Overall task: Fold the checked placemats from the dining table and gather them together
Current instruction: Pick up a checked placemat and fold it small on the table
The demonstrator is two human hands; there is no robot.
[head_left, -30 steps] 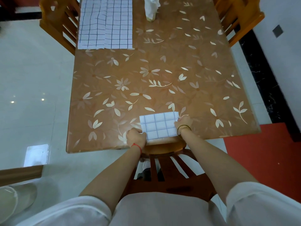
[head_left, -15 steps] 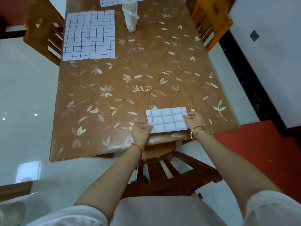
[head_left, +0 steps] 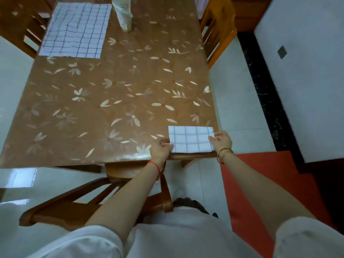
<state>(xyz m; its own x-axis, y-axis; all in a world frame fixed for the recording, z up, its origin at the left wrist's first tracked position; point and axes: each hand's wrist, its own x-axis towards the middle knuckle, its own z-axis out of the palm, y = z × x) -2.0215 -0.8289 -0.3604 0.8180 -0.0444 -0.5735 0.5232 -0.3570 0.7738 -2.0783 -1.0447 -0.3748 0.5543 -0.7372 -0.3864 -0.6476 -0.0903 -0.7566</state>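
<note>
Leaf-print table [head_left: 111, 108]: folded placemat [head_left: 189, 139] near R corner, L hand [head_left: 161, 150] & R hand [head_left: 222, 141] pinch its ends; unfolded placemat [head_left: 76, 30] far L.

Arms outstretched, left grip [head_left: 161, 150] and right grip [head_left: 221, 141] pinching.
</note>
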